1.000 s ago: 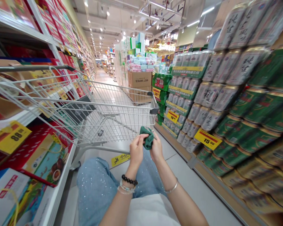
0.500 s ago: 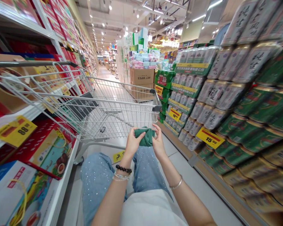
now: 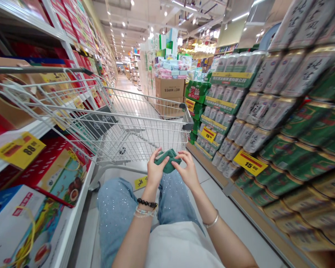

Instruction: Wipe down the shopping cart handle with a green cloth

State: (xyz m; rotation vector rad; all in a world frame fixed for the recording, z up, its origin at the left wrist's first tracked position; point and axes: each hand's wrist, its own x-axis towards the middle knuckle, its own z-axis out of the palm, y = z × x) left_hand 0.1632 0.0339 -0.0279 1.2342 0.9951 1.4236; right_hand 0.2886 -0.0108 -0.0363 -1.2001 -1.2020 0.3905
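Note:
A crumpled dark green cloth point(image 3: 167, 160) sits bunched in my left hand point(image 3: 156, 170), its fingers pinching it from the left. My right hand point(image 3: 188, 173) curves in from the other side, fingertips at the cloth's right edge, with no clear grip. Both hands are held just behind the rear of a wire shopping cart point(image 3: 114, 130), above my lap. My legs in sparkly light blue jeans point(image 3: 123, 208) lie below them. A beaded bracelet circles my left wrist, and a thin silver bangle circles my right.
Shelves of red gift boxes point(image 3: 50, 175) line the left of the aisle. Stacked green and silver cans point(image 3: 281, 123) with yellow price tags line the right. Cardboard cartons marked wet wipes point(image 3: 169, 89) stand ahead beyond the cart. A yellow floor sign point(image 3: 140, 182) lies under the cart.
The cloth is folded tighter and smaller than before. My right hand has shifted from holding it to resting at its edge. The view has drifted slightly, with the aisle sliding right.

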